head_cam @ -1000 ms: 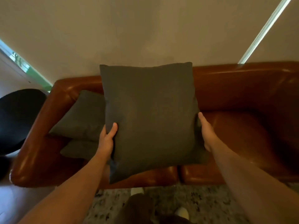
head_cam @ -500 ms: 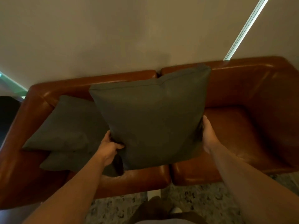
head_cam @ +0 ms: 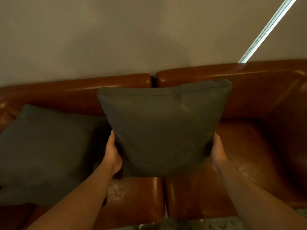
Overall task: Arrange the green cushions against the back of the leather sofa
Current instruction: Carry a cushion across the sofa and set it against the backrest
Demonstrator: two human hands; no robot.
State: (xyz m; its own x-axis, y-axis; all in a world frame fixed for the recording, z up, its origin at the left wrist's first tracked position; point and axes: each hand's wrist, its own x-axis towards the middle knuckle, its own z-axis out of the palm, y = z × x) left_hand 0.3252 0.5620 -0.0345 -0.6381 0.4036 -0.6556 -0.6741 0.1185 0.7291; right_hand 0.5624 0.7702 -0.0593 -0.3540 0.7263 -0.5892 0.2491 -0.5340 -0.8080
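A dark green square cushion [head_cam: 162,128] stands upright at the middle of the brown leather sofa [head_cam: 249,90], its top edge against the backrest by the centre seam. My left hand [head_cam: 112,155] grips its lower left side and my right hand [head_cam: 217,150] grips its lower right side. A second green cushion [head_cam: 48,146] leans on the left seat, beside my left hand, with another cushion partly hidden beneath it.
A plain beige wall [head_cam: 116,39] rises behind the sofa, with a bright strip of window edge [head_cam: 265,30] at the upper right. The right seat [head_cam: 249,163] is bare leather. A speckled rug [head_cam: 182,225] shows at the bottom edge.
The held cushion has moved forward and down toward the backrest at the sofa's centre. I have come closer to the sofa, and both hands now grip the cushion's lower sides.
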